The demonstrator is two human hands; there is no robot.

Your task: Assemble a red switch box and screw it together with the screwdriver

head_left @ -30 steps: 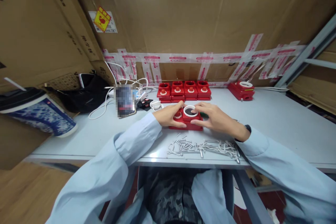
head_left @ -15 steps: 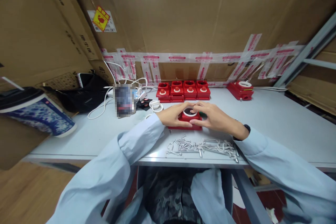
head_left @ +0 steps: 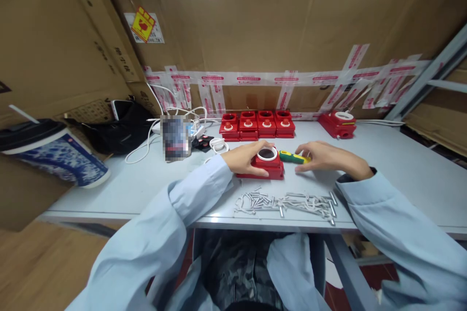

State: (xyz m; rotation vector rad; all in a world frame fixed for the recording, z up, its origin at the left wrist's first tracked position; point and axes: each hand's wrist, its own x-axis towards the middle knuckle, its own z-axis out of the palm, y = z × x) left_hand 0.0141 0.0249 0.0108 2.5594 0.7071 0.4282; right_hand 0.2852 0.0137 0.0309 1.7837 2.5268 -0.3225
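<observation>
My left hand (head_left: 247, 158) is closed around the left side of a red housing (head_left: 272, 169), which has a white ring (head_left: 267, 154) around a dark round opening on top. To the right of this housing lies a screwdriver with a green and yellow handle (head_left: 291, 157); its shaft is hidden. My right hand (head_left: 316, 155) is at the yellow end of that handle, thumb and fingers apart on either side of it. Silver screws (head_left: 258, 199) lie in a pile on the table in front of the housing, beside metal pins with white cords (head_left: 308, 205).
Several red units with round buttons (head_left: 267, 125) stand in a row at the back. Another red unit (head_left: 337, 124) sits at the back right. White cables (head_left: 219, 145), a black bag (head_left: 122, 129) and a large paper cup (head_left: 65, 155) are on the left. A cardboard wall (head_left: 241, 24) rises behind.
My right hand has left the red housing and moved right to the screwdriver handle, its fingers spreading. My left hand stays on the housing. The view has shifted slightly.
</observation>
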